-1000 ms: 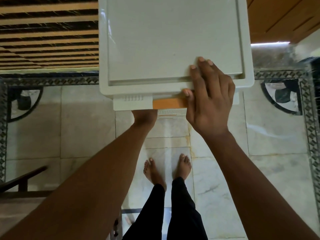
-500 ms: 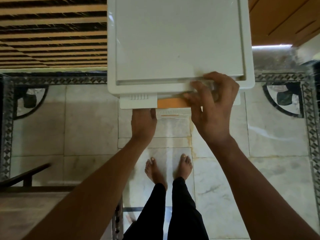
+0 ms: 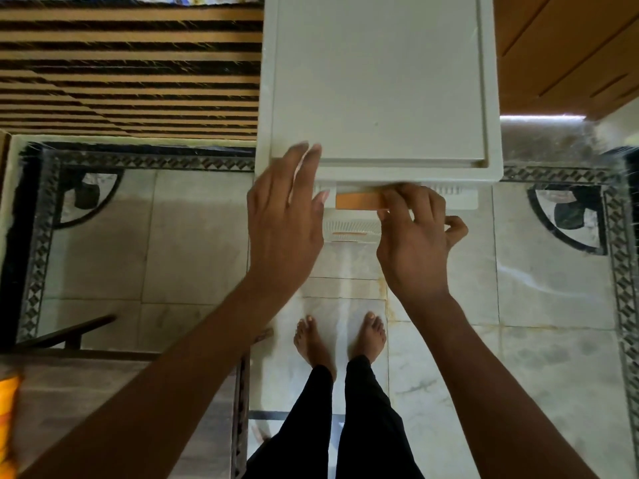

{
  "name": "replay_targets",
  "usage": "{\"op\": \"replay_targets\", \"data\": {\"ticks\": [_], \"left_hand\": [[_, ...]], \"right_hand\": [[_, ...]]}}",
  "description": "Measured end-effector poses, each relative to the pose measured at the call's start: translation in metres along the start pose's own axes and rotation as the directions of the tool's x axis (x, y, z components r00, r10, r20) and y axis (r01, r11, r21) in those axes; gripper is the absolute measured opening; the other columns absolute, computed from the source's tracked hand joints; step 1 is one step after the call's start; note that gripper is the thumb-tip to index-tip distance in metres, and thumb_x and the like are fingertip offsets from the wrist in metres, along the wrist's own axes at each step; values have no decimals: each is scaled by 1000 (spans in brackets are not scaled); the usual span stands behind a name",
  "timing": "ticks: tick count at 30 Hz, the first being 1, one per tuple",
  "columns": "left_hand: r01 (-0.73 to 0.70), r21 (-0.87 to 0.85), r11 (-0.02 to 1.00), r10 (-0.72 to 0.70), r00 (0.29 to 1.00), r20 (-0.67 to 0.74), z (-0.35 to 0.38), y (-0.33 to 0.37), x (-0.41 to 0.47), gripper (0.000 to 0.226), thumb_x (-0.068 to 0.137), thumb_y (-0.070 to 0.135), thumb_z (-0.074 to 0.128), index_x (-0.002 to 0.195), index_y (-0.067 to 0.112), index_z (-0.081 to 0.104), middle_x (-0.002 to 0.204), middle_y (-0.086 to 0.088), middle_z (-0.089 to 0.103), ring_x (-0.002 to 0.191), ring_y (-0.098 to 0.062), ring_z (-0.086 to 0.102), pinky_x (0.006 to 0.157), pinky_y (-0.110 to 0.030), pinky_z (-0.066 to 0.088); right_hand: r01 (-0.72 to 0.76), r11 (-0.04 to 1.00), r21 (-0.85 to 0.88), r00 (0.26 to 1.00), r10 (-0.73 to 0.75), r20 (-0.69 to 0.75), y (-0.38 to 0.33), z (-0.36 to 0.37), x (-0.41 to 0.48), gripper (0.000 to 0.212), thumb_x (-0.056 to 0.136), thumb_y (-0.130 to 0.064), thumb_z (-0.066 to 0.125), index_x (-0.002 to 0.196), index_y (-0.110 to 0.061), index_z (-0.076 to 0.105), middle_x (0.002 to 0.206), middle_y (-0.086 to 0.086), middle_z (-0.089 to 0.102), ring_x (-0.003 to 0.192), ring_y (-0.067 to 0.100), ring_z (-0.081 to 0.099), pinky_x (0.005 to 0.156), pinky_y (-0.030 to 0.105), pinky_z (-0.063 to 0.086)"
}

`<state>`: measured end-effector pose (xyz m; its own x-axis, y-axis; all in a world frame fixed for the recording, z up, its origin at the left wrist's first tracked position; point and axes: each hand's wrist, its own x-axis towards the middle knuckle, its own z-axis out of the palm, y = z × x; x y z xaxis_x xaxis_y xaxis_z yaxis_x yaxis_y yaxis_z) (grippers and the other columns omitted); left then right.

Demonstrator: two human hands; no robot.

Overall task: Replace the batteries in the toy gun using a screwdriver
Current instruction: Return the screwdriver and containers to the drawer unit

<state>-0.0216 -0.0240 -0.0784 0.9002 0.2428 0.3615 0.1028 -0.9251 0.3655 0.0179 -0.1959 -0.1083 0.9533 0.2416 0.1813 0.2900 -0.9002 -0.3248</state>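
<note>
Toy gun: not in view. The screwdriver and batteries do not show either, so its place cannot be told; that it lies inside the cabinet is only a guess.
Cabinet: a white plastic unit (image 3: 377, 81) straight ahead of both hands, standing on the tiled floor (image 3: 536, 271).
Left hand: the left hand (image 3: 283, 216) has its fingers straight and close together. It lies flat on the cabinet's front lip, holds nothing, and seems to steady the unit.
Right hand: the right hand (image 3: 415, 243) has its fingers curled over the top drawer's front and is clamped on it. The thumb is hooked out to the side.
Drawer: the drawer (image 3: 460, 198) is under the right hand's fingers and sticks out only a little past the cabinet's lip. Its inside is hidden.
Orange strip: it (image 3: 358, 201) is on the drawer front, between the two hands and touching the right one.
Step in hand: probably fetching, that is, opening the drawer for the toy, tool or cells. The battery work proper has not begun.
Next move: a level pull toward the body with the right hand while the left presses down, then a look inside.
Risk: a light cabinet may slide or tip forward if the pull is sharp or the left hand lifts.
</note>
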Motion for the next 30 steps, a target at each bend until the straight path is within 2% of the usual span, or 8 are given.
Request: {"op": "replay_targets", "data": {"ticks": [4,7,10,14,17,23,27,30], "left_hand": [[-105,87,991,87,978,191,11,-16,20,47,108,28,45,152,12,51,161,-8,47,149,-29,42,120,-50,35],[-130,67,989,117,977,177,17,-26,19,44,108,23,47,150,12,54,160,-7,49,149,-28,44,119,-50,39],[-141,13,990,137,979,152,16,-31,18,42,108,19,51,150,12,56,159,-7,49,149,-27,44,117,-51,41],[-145,7,989,142,980,139,18,-31,15,43,107,19,54,150,12,55,160,-8,49,150,-28,44,117,-52,42],[-145,39,989,137,979,150,20,-29,13,49,106,25,56,153,13,51,163,-8,44,153,-28,38,122,-50,35],[-203,159,966,177,970,167,30,-38,9,71,99,34,67,160,15,38,168,-6,34,157,-26,30,126,-46,26],[-248,267,931,239,969,68,44,-46,7,73,93,28,72,158,18,41,165,-5,41,153,-27,37,121,-45,31],[-249,300,921,281,957,-68,60,-52,8,63,94,20,73,152,21,51,159,-2,51,147,-25,47,116,-42,33]], "right_hand": [[-41,999,15,981,37,191,-10,-25,23,10,94,-12,63,101,-14,71,110,4,58,111,30,50,82,43,34],[35,999,20,901,-40,432,-8,-51,28,31,106,-29,49,104,-12,74,107,4,61,108,30,53,87,47,44],[156,987,-24,829,-118,547,-10,-70,10,25,104,-25,51,100,-12,72,92,1,52,94,27,53,79,42,45],[167,984,-68,599,-46,799,-10,-82,-23,16,100,-21,54,101,-13,68,90,0,54,92,27,64,87,42,55],[66,996,-64,474,25,880,-11,-70,-46,20,99,-24,63,114,-12,65,116,3,55,107,28,66,92,42,55],[-14,996,-91,515,85,853,9,14,-39,53,97,-41,67,137,-9,56,152,7,35,128,36,53,101,53,52],[-11,993,-121,496,110,861,28,72,-2,100,91,-44,75,162,-13,13,166,5,0,134,45,48,108,58,48],[3,993,-117,482,101,870,33,101,25,112,93,-46,73,163,-11,-8,168,9,-21,144,47,38,117,58,40]]}}
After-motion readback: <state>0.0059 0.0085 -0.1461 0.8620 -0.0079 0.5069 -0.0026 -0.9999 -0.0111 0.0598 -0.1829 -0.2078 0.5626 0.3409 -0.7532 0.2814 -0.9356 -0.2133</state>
